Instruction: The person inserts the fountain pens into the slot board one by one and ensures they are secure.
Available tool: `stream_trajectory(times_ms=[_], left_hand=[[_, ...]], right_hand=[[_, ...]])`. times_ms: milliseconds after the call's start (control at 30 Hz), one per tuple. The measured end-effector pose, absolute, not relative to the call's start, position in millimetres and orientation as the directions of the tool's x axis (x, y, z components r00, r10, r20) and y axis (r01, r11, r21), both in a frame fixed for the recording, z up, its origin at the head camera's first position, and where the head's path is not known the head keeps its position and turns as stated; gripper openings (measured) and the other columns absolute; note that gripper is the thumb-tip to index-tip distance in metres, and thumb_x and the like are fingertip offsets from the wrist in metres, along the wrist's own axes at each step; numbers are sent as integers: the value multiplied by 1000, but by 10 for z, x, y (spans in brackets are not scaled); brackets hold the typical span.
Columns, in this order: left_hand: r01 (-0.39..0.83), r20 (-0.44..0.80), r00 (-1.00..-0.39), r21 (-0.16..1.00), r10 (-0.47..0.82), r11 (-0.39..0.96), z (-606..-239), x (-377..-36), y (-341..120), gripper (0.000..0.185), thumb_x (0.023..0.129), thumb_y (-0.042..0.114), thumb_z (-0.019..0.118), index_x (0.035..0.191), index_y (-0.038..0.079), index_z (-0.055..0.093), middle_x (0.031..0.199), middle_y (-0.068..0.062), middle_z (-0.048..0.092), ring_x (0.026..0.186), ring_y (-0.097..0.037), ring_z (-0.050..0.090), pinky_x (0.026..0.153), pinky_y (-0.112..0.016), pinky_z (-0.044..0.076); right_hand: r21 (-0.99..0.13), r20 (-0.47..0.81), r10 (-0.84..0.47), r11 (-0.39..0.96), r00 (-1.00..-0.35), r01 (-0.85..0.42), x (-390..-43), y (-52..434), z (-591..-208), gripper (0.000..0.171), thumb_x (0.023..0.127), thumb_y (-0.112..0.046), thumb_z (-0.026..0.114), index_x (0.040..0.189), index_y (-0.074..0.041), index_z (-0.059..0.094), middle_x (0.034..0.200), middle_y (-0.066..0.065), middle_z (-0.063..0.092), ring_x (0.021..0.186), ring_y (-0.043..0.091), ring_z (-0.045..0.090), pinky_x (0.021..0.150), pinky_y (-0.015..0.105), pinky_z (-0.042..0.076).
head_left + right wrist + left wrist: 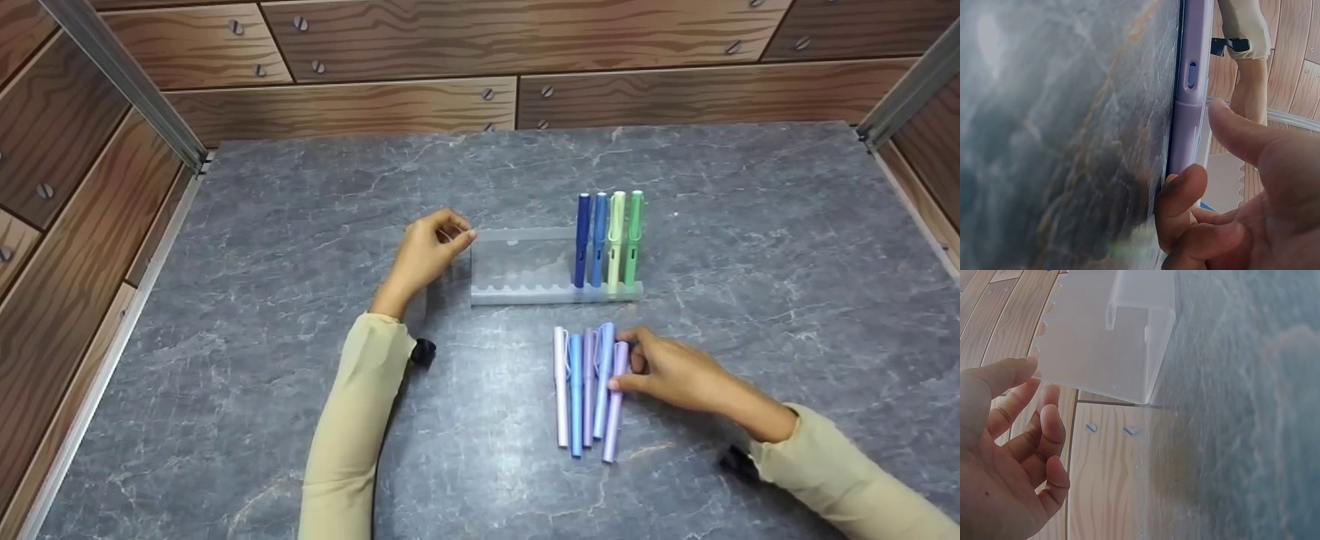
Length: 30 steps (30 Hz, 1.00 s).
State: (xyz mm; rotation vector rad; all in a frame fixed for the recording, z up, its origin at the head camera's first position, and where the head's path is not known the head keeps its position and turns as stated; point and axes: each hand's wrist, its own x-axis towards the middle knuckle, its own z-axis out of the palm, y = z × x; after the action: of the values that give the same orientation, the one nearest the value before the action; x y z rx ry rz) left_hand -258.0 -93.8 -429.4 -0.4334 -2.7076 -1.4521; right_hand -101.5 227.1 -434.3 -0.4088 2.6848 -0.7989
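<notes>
A clear pen stand (517, 262) with a notched front ledge stands on the marbled table. My left hand (427, 251) pinches its upper left corner between thumb and fingertip; the left wrist view shows the same thumb at the notched edge of the stand (1089, 343). Below the stand, several lilac and blue pens lie side by side. My right hand (679, 375) is at the rightmost lilac pen (615, 412), thumb on one side and curled fingers by its cap. Up close, this lilac pen (1188, 124) lies between thumb and fingers.
At the stand's right end, a dark blue pen (583, 240), a blue pen (598, 255), a pale green pen (616, 225) and a green pen (634, 225) stand in its notches. Wood-patterned panels (405, 105) border the table (262, 450) at the back and sides.
</notes>
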Motion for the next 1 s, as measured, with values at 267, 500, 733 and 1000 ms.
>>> stream_trajectory(times_ms=[267,500,733,1000], left_hand=[[266,169,-959,809,226,525,-4286,-2580,-938,16,88,21,68,94,6,70,81,-6,64,73,-12,54,68,-23,42],[264,166,-960,809,227,526,-4295,-2581,-942,15,89,21,68,94,7,70,81,-6,65,73,-13,54,67,-23,42],[261,162,-960,812,227,522,-4300,-2588,-940,15,89,22,68,94,8,70,81,-6,65,73,-14,55,68,-24,43],[265,168,-959,809,227,525,-4291,-2582,-940,15,89,21,69,94,7,70,81,-6,65,72,-12,54,67,-23,42]], right_hand=[[-565,-209,-344,807,-915,-174,-1017,2263,-4331,58,82,-34,75,122,1,52,81,0,56,63,8,42,55,23,35],[-600,-197,-360,780,-912,-179,-1017,2285,-4346,59,80,-32,77,121,2,52,82,1,56,66,7,43,58,22,37],[-630,-211,-372,758,-904,-165,-1016,2312,-4339,60,78,-28,79,122,3,52,85,2,57,68,7,45,60,22,40],[-610,-213,-385,771,-898,-186,-1004,2313,-4323,59,76,-23,79,122,0,52,88,2,59,71,9,47,62,22,40]])
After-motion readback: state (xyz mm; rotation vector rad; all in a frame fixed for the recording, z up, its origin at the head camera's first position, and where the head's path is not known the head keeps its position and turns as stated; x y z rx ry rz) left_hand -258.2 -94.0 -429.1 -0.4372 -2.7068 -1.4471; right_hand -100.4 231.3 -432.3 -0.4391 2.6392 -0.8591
